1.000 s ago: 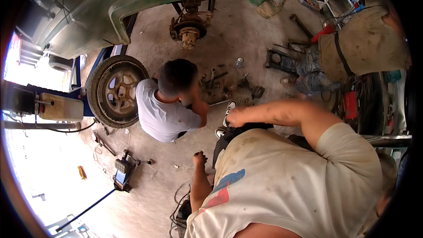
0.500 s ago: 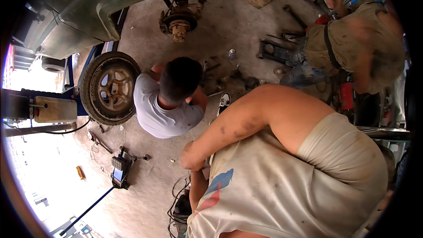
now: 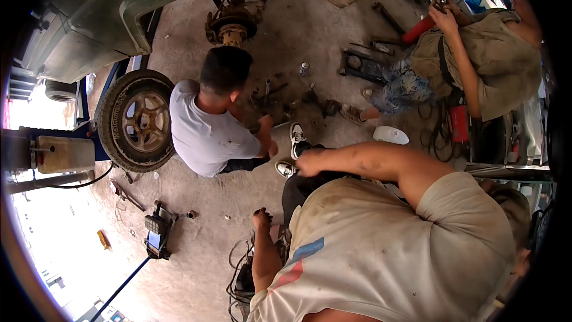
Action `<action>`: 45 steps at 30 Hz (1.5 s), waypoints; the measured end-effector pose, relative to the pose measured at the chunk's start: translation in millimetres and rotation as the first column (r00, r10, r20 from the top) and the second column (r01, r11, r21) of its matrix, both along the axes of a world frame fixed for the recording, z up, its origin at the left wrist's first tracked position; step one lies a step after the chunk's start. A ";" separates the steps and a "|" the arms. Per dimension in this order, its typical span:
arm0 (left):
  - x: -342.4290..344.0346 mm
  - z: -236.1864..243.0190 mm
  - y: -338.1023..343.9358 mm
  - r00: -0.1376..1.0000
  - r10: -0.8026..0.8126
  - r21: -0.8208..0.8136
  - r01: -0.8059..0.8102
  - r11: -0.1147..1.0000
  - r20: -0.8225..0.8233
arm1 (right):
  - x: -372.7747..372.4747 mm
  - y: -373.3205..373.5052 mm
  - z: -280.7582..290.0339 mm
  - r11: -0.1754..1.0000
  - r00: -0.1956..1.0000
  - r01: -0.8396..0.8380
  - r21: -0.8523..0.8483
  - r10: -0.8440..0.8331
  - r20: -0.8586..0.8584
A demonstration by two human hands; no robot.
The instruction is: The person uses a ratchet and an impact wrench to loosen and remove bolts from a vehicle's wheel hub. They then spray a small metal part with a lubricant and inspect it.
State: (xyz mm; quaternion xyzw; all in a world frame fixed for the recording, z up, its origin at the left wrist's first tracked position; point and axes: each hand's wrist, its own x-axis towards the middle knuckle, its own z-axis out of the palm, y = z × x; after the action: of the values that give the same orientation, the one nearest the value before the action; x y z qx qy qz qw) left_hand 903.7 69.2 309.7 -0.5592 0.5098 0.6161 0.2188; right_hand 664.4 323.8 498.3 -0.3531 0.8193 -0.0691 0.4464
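My left hand [image 3: 261,218] is out in front of my body on the left, above the concrete floor. Its fingers are curled closed, dark at the tips; what they hold, if anything, is too small to name. My right arm reaches across, and my right hand [image 3: 309,163] lies over my dark trouser leg near the knee, fingers loosely bent down, with no object visible in it. Just beyond it are black-and-white shoes [image 3: 297,133]. A co-worker in a white shirt [image 3: 208,131] squats ahead of me, hands low near scattered dark parts and tools [image 3: 274,98].
A tyred wheel [image 3: 143,122] stands left of the co-worker, by the raised green vehicle [image 3: 107,18] with its bare hub [image 3: 233,31]. A floor jack [image 3: 159,229], cables [image 3: 238,274] and a white bowl-like piece [image 3: 391,135] lie about. Another person [image 3: 494,65] handles something at right.
My right hand has drawn away from my left, moving right to my leg. The squatting co-worker has leaned back. The person at right has brought both hands together.
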 end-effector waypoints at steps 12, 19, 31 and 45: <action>-21.1 -9.9 -13.8 0.996 -0.072 -0.092 0.077 0.993 0.054 | -13.6 240.2 -85.5 0.730 0.759 0.649 0.214 -0.602 -0.247; -86.9 20.5 28.0 0.975 -0.213 -0.088 0.218 0.972 0.067 | -50.4 220.3 -125.4 0.801 0.771 0.598 -0.032 -0.585 -0.252; -156.1 54.9 61.5 0.902 -0.424 -0.210 0.400 0.892 -0.086 | -25.8 240.2 -98.6 0.693 0.679 0.721 -0.001 -0.706 -0.201; -7.9 -42.2 0.8 0.887 -0.429 -0.017 0.438 0.899 0.168 | 92.4 265.8 -129.3 0.570 0.587 0.809 0.140 -0.793 -0.163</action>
State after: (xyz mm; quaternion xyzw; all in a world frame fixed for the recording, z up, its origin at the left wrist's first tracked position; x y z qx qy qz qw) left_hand 895.8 70.0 267.5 -0.4844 0.6192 0.4908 0.3755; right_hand 756.8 589.6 369.0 0.1001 0.9102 -0.1669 0.3657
